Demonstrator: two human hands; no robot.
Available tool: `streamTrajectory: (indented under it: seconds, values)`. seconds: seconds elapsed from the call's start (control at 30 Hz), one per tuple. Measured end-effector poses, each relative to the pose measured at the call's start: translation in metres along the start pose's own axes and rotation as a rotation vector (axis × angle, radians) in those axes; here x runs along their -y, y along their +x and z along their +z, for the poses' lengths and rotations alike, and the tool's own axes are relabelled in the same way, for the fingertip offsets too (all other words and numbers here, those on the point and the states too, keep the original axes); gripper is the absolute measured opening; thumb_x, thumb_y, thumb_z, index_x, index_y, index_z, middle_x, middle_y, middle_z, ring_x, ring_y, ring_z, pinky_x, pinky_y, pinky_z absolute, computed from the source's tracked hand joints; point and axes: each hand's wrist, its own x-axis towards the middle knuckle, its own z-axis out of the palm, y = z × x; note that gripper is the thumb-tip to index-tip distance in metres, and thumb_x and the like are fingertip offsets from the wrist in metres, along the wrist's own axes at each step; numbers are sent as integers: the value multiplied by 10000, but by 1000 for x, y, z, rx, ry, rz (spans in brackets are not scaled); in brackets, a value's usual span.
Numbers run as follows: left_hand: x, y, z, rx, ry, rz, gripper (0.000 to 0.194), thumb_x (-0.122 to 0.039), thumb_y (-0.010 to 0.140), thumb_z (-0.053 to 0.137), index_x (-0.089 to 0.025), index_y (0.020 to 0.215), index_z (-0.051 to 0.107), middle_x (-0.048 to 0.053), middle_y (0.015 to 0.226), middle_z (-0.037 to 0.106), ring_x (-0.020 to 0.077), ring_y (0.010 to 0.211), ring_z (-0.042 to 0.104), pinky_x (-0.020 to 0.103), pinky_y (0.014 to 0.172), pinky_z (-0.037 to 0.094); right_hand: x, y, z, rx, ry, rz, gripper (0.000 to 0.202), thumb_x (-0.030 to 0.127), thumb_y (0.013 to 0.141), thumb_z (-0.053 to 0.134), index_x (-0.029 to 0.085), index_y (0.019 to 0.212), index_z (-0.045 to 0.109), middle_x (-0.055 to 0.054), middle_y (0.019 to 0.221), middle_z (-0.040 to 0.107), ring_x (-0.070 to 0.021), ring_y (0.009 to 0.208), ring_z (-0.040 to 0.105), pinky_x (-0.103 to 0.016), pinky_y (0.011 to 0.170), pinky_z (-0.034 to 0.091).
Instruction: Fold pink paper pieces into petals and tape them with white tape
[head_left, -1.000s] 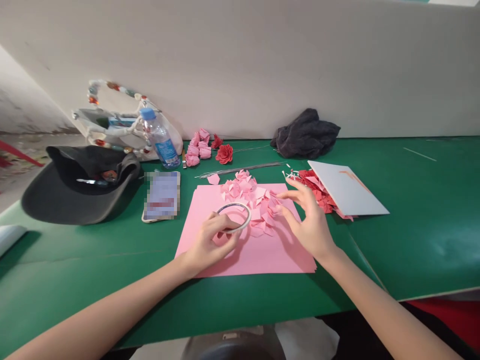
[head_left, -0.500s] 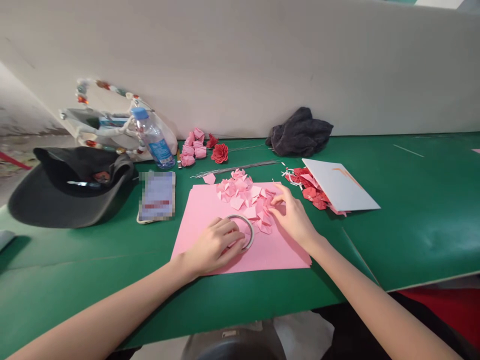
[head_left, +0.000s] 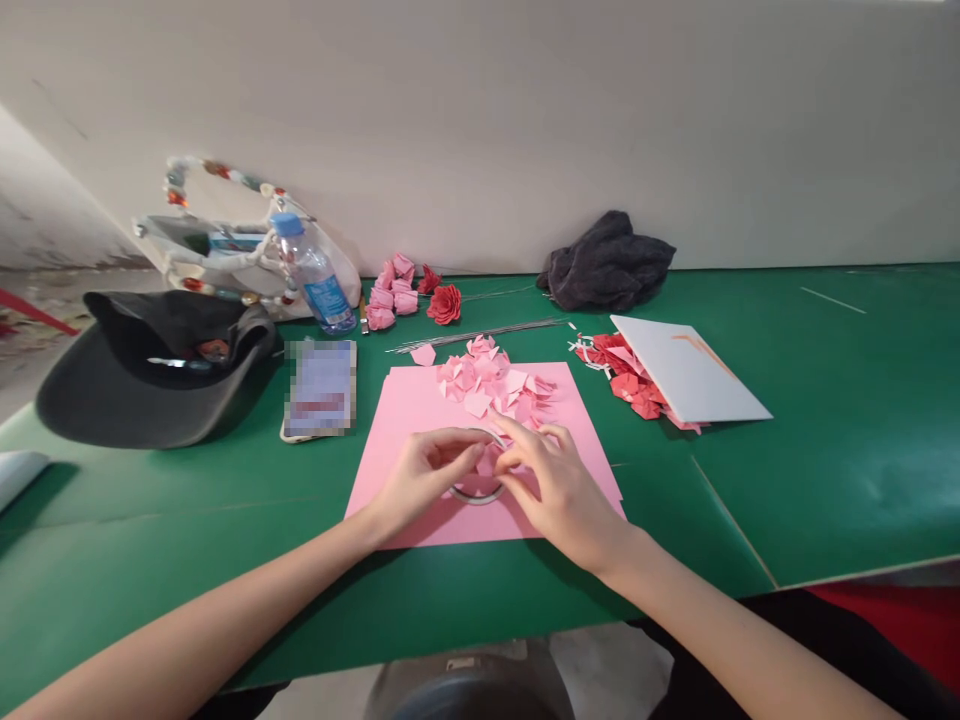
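Left hand (head_left: 424,475) and right hand (head_left: 559,490) at ring (head_left: 477,499) low on pink sheets (head_left: 589,440), fingers curled, tips nearly together, grip on pink paper between can't tell; shaped pink flowers (head_left: 382,300) and red flower (head_left: 445,304) sit behind, many pink pieces (head_left: 480,375) loose, so probably much left

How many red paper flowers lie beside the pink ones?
2: one larger red flower in front, one smaller red flower behind it; more may be hidden.
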Motion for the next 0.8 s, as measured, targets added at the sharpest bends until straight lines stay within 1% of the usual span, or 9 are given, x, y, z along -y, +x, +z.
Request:
streamTrajectory:
  seconds: [0.1,0.2,0.3,0.37,0.47,0.53,0.63,0.73,0.8]
  values:
    - [-2,-1,3,13,-47,-60,293,-348,819,661,-136,1018,691,107,1024,721,225,908,686,292,746,565,-2,0,0,18,20,31,646,68,917,461,271,1464,184,3,845,671,-183,851,605,-423,928,396]
    - [-1,-2,6,12,-93,-85,308,-361,818,658,-127,1017,685,111,1013,715,220,869,688,302,721,573,-2,1,-1,27,13,-2,592,93,931,449,268,1452,229,-20,902,672,-188,875,608,-440,933,418]
    - [3,-2,6,-24,-94,-64,284,-358,833,643,-135,1003,682,100,982,715,200,824,681,287,686,566,-1,1,-1,-72,34,-3,539,156,920,507,260,1412,313,-67,1036,652,-217,986,597,-428,908,465]
    - [5,-2,5,-41,-64,-31,244,-342,829,653,-143,966,690,95,999,713,194,845,674,276,713,553,-1,1,-1,-120,67,53,512,172,911,522,258,1386,351,-77,1059,644,-225,1011,598,-416,887,494]
    - [4,-2,5,-51,-14,5,198,-330,823,662,-149,895,700,87,976,716,190,859,666,268,753,529,-4,1,-1,-121,184,176,472,153,914,496,261,1358,378,-44,950,664,-198,939,636,-387,864,526]
    - [0,-2,6,-37,-19,3,192,-331,820,666,-151,874,701,83,946,716,186,846,663,264,745,519,-5,2,-1,-133,283,249,458,145,904,507,258,1334,398,-19,889,672,-180,903,652,-378,891,522]
    - [-4,-3,8,-12,-70,-38,205,-342,809,677,-143,848,706,83,904,714,179,796,660,266,709,516,-6,3,0,-139,433,350,451,157,877,555,246,1299,423,-5,865,680,-167,898,659,-382,948,491]
    - [-5,-3,10,12,-165,-119,236,-365,797,685,-130,811,702,75,804,703,176,711,655,288,663,522,-9,5,2,-134,575,449,424,194,863,585,242,1264,459,-7,849,677,-173,888,663,-370,893,514]
    - [-4,-3,9,8,-220,-147,245,-371,799,682,-127,814,704,70,788,699,173,698,648,291,657,519,-10,6,3,-175,636,488,364,222,852,605,238,1205,519,-23,898,669,-174,896,657,-354,858,527]
